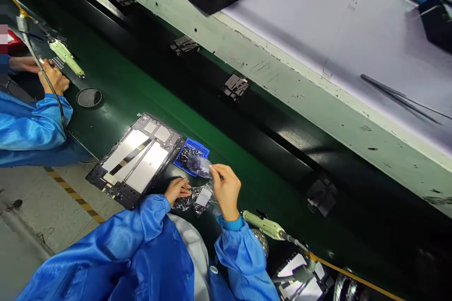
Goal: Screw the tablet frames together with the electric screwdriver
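My right hand (228, 190) pinches a clear plastic bag (200, 166) between thumb and fingertips. The bag hangs over a shallow blue tray (191, 172) filled with small dark parts, likely screws. Lower down, my left hand (178, 191) has its fingers closed at the edge of a clear bag of small parts (182, 203). Beside that lies another clear bag with a white label (204, 197). Left of the tray, an opened tablet (151, 164) lies with its silver battery plates and ribbon cables facing up.
A pale green electric screwdriver (263, 225) lies right of my right arm, with its cable. Several tablet assemblies (236, 86) sit along the dark conveyor. At the left, a co-worker's hands (54, 77) are near another screwdriver (66, 58) and a round dish (89, 98). A raised white shelf (318, 23) runs behind.
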A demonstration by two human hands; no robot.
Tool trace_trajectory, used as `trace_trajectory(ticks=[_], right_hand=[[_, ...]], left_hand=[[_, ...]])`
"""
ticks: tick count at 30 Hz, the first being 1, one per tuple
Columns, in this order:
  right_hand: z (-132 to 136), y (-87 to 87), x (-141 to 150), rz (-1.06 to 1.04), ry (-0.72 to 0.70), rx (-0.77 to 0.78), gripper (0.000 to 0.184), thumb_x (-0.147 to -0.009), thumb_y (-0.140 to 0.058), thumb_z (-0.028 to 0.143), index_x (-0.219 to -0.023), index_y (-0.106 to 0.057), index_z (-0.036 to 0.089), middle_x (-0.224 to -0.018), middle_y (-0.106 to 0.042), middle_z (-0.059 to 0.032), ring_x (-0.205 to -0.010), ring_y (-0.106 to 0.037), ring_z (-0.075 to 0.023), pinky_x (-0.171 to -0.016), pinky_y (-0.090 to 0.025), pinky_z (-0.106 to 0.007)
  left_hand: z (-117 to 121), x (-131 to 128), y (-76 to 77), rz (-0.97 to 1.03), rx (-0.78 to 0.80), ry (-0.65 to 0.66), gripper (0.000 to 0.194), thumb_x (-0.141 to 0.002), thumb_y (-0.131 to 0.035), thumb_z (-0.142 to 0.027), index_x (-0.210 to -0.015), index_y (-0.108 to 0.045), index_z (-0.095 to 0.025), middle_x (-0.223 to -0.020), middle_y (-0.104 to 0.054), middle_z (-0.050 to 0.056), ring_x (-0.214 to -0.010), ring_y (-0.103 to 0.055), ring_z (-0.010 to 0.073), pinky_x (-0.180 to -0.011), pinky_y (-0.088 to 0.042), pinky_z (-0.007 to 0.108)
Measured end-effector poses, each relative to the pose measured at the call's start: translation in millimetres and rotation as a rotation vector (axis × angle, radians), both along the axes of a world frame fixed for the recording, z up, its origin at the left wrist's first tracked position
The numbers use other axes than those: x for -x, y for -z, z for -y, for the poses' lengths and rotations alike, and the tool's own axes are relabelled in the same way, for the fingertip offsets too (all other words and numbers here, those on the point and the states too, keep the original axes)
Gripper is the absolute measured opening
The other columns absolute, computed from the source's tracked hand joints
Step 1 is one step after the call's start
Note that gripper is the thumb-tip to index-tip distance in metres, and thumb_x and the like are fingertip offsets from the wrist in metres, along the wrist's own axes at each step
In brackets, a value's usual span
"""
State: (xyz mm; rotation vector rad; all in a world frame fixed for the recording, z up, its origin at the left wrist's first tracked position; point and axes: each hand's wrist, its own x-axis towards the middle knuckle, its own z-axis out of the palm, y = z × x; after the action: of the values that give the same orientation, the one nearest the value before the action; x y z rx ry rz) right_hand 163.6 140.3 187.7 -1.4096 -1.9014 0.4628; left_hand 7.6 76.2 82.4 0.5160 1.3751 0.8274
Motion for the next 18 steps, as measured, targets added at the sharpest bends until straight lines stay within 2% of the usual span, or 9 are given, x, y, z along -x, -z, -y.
trace_trajectory(ticks=[3, 5, 7, 9, 11, 13, 15, 18], right_hand=[[23, -13.0, -40, -0.066, 0.152, -0.078, 0.027, -0.100, -0.059, 0.037, -0.088, -0.075, 0.018, -0.092, -0.073, -0.0081, -0.084, -0.069, -0.0218, -0.070, -0.055, -0.032], [49, -7.8, -71, -0.024, 0.260, -0.174, 0.020, -0.099, -0.062, 0.032, -0.092, -0.074, 0.018, -0.093, -0.073, -0.0084, -0.087, -0.069, -0.0223, -0.074, -0.055, -0.033], [79, 11.6, -98, 0.098, 0.299, -0.218, 0.017, -0.100, -0.060, 0.028, -0.097, -0.073, 0.018, -0.098, -0.073, -0.0099, -0.093, -0.068, -0.0240, -0.086, -0.055, -0.038], [111, 41.0, -116, 0.227, 0.286, -0.141, 0.022, -0.102, -0.054, 0.029, -0.101, -0.073, 0.019, -0.105, -0.073, -0.0123, -0.100, -0.067, -0.0266, -0.094, -0.053, -0.044], [137, 71.6, -123, 0.302, 0.271, -0.013, 0.030, -0.103, -0.047, 0.032, -0.102, -0.074, 0.019, -0.109, -0.072, -0.0150, -0.102, -0.065, -0.0301, -0.093, -0.053, -0.049], [153, 94.5, -120, 0.314, 0.264, 0.070, 0.034, -0.102, -0.043, 0.032, -0.102, -0.075, 0.020, -0.109, -0.072, -0.0162, -0.100, -0.065, -0.0320, -0.088, -0.055, -0.051], [157, 106.4, -111, 0.289, 0.268, 0.114, 0.035, -0.100, -0.042, 0.028, -0.105, -0.075, 0.019, -0.109, -0.072, -0.0152, -0.099, -0.066, -0.0312, -0.087, -0.055, -0.049], [141, 108.0, -96, 0.226, 0.276, 0.175, 0.036, -0.101, -0.040, 0.026, -0.110, -0.074, 0.017, -0.110, -0.073, -0.0139, -0.103, -0.066, -0.0288, -0.094, -0.054, -0.046]], left_hand=[[1, -3, 8.7, -0.238, -0.075, 0.151, 0.016, -0.087, -0.067, -0.032, -0.087, -0.066, -0.016, -0.097, -0.069, 0.009, -0.091, -0.067, 0.0233, -0.097, -0.053, 0.042], [-3, -11, 10.5, -0.367, -0.147, 0.280, 0.004, -0.083, -0.069, -0.020, -0.087, -0.069, -0.018, -0.105, -0.070, 0.009, -0.106, -0.063, 0.0256, -0.109, -0.043, 0.043], [-8, -22, 10.1, -0.462, -0.205, 0.407, 0.013, -0.081, -0.072, -0.018, -0.094, -0.071, -0.020, -0.113, -0.069, 0.009, -0.114, -0.061, 0.0284, -0.112, -0.039, 0.042], [-14, -36, 8.6, -0.550, -0.243, 0.510, 0.028, -0.082, -0.074, -0.021, -0.109, -0.070, -0.022, -0.122, -0.066, 0.011, -0.119, -0.060, 0.0316, -0.109, -0.041, 0.042], [-20, -51, 7.3, -0.639, -0.267, 0.578, 0.045, -0.084, -0.073, -0.024, -0.127, -0.062, -0.022, -0.133, -0.059, 0.015, -0.121, -0.060, 0.0343, -0.105, -0.044, 0.042], [-27, -64, 6.7, -0.712, -0.293, 0.625, 0.058, -0.086, -0.071, -0.026, -0.140, -0.051, -0.021, -0.141, -0.052, 0.017, -0.120, -0.061, 0.0353, -0.102, -0.045, 0.042], [-35, -74, 7.2, -0.760, -0.325, 0.658, 0.062, -0.089, -0.068, -0.026, -0.146, -0.044, -0.020, -0.144, -0.049, 0.019, -0.119, -0.062, 0.0351, -0.101, -0.046, 0.042], [-46, -81, 8.9, -0.788, -0.368, 0.686, 0.058, -0.091, -0.060, -0.018, -0.147, -0.044, -0.017, -0.137, -0.056, 0.019, -0.118, -0.063, 0.0332, -0.100, -0.047, 0.041]])
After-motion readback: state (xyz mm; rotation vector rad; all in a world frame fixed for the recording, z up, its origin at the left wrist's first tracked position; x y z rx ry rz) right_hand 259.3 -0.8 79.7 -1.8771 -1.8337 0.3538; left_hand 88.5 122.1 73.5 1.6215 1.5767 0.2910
